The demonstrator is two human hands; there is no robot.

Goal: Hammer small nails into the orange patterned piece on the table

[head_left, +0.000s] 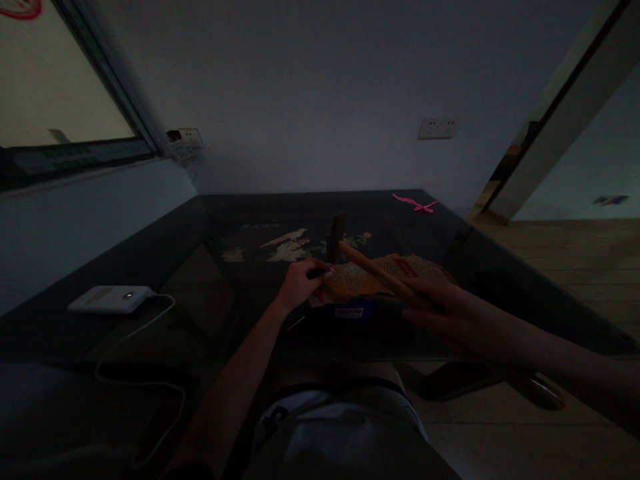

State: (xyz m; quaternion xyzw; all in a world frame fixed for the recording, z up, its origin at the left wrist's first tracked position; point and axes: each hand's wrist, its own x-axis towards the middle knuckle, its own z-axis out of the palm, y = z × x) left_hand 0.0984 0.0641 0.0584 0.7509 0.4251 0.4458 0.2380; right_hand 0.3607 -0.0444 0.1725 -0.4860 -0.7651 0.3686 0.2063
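Shadowed torso (pixel 345 430), cropped below, right hand (pixel 447 305) around hammer (pixel 371 267), left hand (pixel 298 281) in pinch on indistinct dark object (pixel 316 273)

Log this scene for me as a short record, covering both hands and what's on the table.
Right hand: gripping a wooden-handled hammer
Left hand: pinching a small dark item, too dim to identify
Between hands: mottled orange package
Package's near edge: blue item with pale label
Table left: white device, cable attached
Table's far right: pink ribbon
Lighting: dim
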